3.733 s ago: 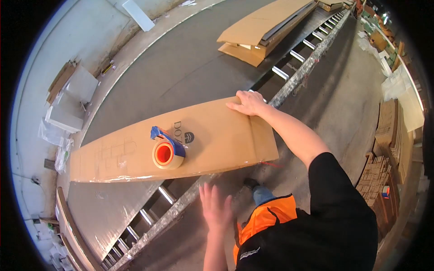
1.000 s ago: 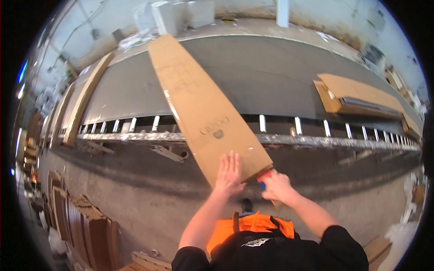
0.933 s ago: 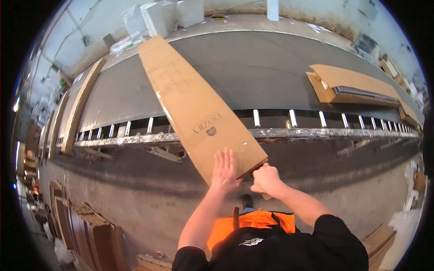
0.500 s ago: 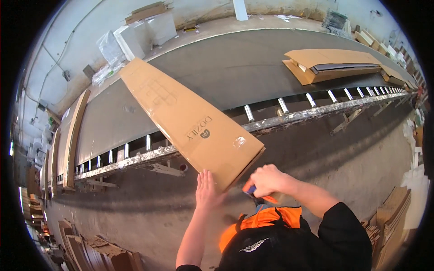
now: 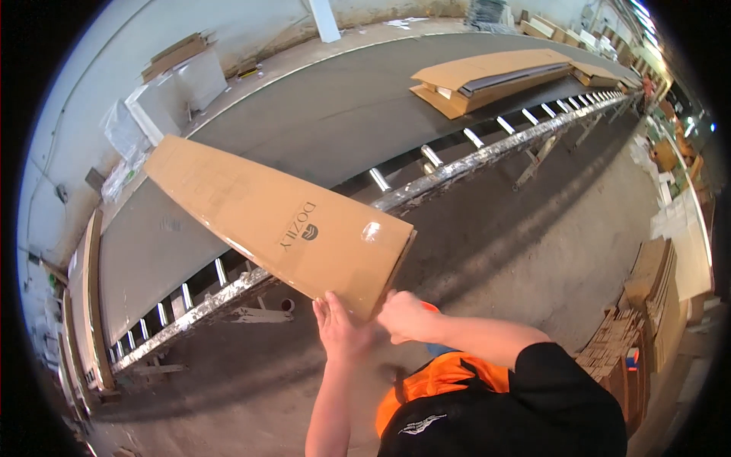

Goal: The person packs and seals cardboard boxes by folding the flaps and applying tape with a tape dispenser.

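A long, closed brown cardboard carton [image 5: 274, 217] lies across the conveyor, its near end jutting over the rail toward me. Clear tape shines on its top and along its side edge. My left hand [image 5: 340, 331] rests against the carton's near left corner, fingers stretched out. At the near end face, my right hand [image 5: 403, 317] is closed around a small orange and blue hand tool [image 5: 430, 307], which the hand mostly hides. The tool's exact kind does not show.
The dark conveyor belt [image 5: 320, 99] is edged by metal rollers and a worn rail [image 5: 449, 179]. An opened carton [image 5: 487, 80] lies farther along it. Long narrow cartons [image 5: 93, 297] stand at the left. Flattened cardboard [image 5: 609, 343] is stacked at the right.
My right hand has moved left and up against the carton's near end with the tool. My view has turned, shifting the surroundings leftward. My left hand stays at the corner.
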Tool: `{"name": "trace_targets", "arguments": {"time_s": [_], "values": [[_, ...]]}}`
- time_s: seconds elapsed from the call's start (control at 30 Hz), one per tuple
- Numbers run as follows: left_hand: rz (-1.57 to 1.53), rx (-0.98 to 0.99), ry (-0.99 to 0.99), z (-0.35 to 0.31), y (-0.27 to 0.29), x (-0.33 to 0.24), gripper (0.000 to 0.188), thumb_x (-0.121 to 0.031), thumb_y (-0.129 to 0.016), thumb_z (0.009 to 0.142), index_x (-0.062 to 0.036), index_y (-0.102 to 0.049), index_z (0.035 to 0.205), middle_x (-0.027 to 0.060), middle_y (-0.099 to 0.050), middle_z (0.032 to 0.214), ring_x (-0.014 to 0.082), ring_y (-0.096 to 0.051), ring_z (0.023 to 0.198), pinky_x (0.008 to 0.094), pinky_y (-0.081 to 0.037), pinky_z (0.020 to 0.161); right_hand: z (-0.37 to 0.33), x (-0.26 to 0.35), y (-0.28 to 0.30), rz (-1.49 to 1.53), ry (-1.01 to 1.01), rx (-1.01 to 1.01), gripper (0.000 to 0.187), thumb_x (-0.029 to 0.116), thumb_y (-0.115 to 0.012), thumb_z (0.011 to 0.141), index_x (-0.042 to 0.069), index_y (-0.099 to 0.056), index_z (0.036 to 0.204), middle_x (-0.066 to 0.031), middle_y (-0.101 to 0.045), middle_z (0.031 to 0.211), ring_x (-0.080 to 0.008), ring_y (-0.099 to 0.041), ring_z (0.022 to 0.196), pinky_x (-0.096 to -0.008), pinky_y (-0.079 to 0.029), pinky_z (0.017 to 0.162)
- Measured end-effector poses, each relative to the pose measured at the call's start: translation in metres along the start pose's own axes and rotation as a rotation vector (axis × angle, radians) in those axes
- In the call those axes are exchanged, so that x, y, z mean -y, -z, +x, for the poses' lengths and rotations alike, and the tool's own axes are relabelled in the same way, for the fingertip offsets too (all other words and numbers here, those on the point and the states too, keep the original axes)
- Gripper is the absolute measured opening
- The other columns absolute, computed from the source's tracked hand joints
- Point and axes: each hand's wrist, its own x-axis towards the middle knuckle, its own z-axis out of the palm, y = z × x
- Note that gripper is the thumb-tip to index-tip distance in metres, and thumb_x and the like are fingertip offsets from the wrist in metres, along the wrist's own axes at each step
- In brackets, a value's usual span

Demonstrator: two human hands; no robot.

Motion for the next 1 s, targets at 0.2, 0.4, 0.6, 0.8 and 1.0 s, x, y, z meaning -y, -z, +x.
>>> {"name": "trace_targets", "arguments": {"time_s": [0.2, 0.4, 0.6, 0.8, 1.0], "values": [[0.291, 0.402, -0.036, 0.037, 0.038, -0.03, 0.107, -0.053, -0.075, 0.076, 0.0155, -0.029, 0.144, 0.0321, -0.042, 0.145, 0.0485, -0.033, 0.14, 0.0527, -0.013, 0.121, -0.008, -0.025, -0.103, 0.461, -0.085, 0.002, 0.05, 0.027, -0.074, 0.066, 0.016, -0.07, 0.115, -0.0113, -0.071, 0.105, -0.0276, -0.063, 0.113, -0.0445, -0.051, 0.092], [0.155, 0.264, -0.146, 0.131, -0.045, -0.05, 0.109, -0.059, -0.071, 0.076, 0.0126, -0.028, 0.146, 0.0352, -0.023, 0.154, 0.0504, -0.02, 0.145, 0.0534, -0.011, 0.121, -0.035, -0.179, -0.127, 1.892, -0.207, -0.328, 0.062, -0.003, -0.061, 0.06, -0.009, -0.065, 0.121, -0.0139, -0.072, 0.107, -0.0154, -0.069, 0.084, -0.0283, -0.056, 0.079], [0.34, 0.357, -0.075, 0.152, -0.071, -0.056, 0.109, -0.059, -0.069, 0.077, 0.0123, -0.024, 0.148, 0.0333, -0.018, 0.156, 0.051, -0.011, 0.146, 0.0548, -0.01, 0.121, 0.043, -0.307, -0.022, 1.936, 0.05, -0.194, 0.065, 0.005, -0.058, 0.06, -0.009, -0.063, 0.124, -0.0133, -0.072, 0.097, -0.0141, -0.066, 0.073, -0.0255, -0.054, 0.07], [0.284, 0.365, -0.031, 0.159, -0.07, -0.05, 0.111, -0.054, -0.072, 0.076, 0.0136, -0.021, 0.147, 0.0341, -0.019, 0.155, 0.0516, -0.011, 0.146, 0.0549, -0.01, 0.121, 0.056, -0.312, -0.009, 1.67, 0.189, 0.259, 0.066, 0.0, -0.067, 0.053, -0.004, -0.068, 0.119, -0.0141, -0.074, 0.092, -0.0136, -0.068, 0.076, -0.0286, -0.056, 0.069], [0.068, 0.373, -0.043, 0.164, -0.048, -0.042, 0.107, -0.041, -0.075, 0.077, 0.0115, -0.016, 0.149, 0.0358, -0.017, 0.155, 0.0516, -0.01, 0.146, 0.0559, -0.008, 0.121, -0.034, -0.154, -0.068, 2.068, -0.002, 0.073, 0.068, 0.006, -0.074, 0.067, 0.002, -0.06, 0.133, -0.0139, -0.062, 0.133, -0.0149, -0.057, 0.121, -0.0275, -0.04, 0.105]]}}
